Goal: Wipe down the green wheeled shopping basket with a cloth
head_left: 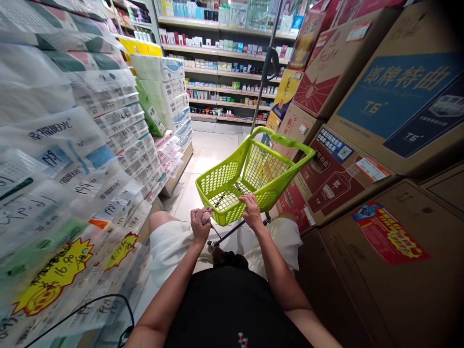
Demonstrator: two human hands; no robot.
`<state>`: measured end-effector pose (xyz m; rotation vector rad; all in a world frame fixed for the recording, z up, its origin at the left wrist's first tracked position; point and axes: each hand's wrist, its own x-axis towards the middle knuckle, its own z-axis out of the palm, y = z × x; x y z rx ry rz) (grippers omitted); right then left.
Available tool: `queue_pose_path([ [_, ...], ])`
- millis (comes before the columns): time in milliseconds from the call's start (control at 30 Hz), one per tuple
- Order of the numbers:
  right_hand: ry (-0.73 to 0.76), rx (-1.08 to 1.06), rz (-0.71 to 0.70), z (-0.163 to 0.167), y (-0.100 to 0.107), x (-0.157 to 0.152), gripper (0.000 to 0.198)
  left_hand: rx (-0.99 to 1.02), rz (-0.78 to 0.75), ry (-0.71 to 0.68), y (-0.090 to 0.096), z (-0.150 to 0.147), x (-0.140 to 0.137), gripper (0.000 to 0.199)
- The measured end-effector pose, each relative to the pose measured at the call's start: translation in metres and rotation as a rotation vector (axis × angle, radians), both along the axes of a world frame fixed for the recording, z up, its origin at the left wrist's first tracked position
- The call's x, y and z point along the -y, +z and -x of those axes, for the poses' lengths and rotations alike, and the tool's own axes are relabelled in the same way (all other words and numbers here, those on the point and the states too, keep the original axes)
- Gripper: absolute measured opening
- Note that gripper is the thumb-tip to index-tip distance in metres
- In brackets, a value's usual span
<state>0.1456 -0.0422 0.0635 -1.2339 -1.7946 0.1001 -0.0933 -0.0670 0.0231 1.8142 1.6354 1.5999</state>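
Observation:
A lime-green shopping cart [224,215] with a lattice basket stands before my knees, its handle at the far side. The basket shows nothing inside. My left hand [200,224] is closed round a crumpled pinkish cloth [207,215], close beside the basket's near left corner. Over the near right rim of the basket curl the fingers of my right hand [251,210], gripping the cart there. Part of the cart's dark frame and wheels shows below the basket, between my legs.
Tall stacks of wrapped tissue packs [108,96] line the left side. Cardboard boxes [362,106] are piled high on the right. A thin dark pole [264,77] rises behind the cart. Stocked shelves [221,50] stand across the pale tiled floor [203,140]. A black cable [97,298] loops at lower left.

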Motion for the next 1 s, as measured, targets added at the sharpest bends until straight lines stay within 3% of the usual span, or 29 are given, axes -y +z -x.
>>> queue_pose_path([
  [133, 0.012, -0.005, 0.013, 0.001, 0.0, 0.001, 0.06, -0.055, 0.003, -0.148, 0.001, 0.0, -0.001, 0.036],
  [300, 0.012, -0.011, 0.005, 0.001, 0.001, 0.0, 0.061, 0.082, 0.018, 0.072, 0.004, 0.003, -0.018, 0.034],
  [467, 0.007, 0.007, -0.013, 0.001, -0.003, -0.001, 0.061, 0.084, -0.003, -0.023, 0.0, 0.006, -0.031, 0.033],
  [667, 0.015, 0.016, -0.036, 0.002, -0.006, -0.002, 0.061, 0.225, 0.068, 0.205, 0.001, 0.013, -0.058, 0.029],
  [800, 0.01, 0.008, -0.041, 0.004, -0.006, -0.003, 0.06, 0.251, 0.071, 0.135, 0.003, 0.018, -0.073, 0.023],
  [933, 0.002, 0.012, -0.044, 0.004, -0.006, -0.003, 0.059, 0.514, 0.163, 0.237, 0.021, 0.032, -0.108, 0.015],
  [1000, 0.002, 0.021, -0.041, 0.005, -0.007, -0.003, 0.059, 0.589, 0.14, 0.153, 0.027, 0.036, -0.124, 0.017],
])
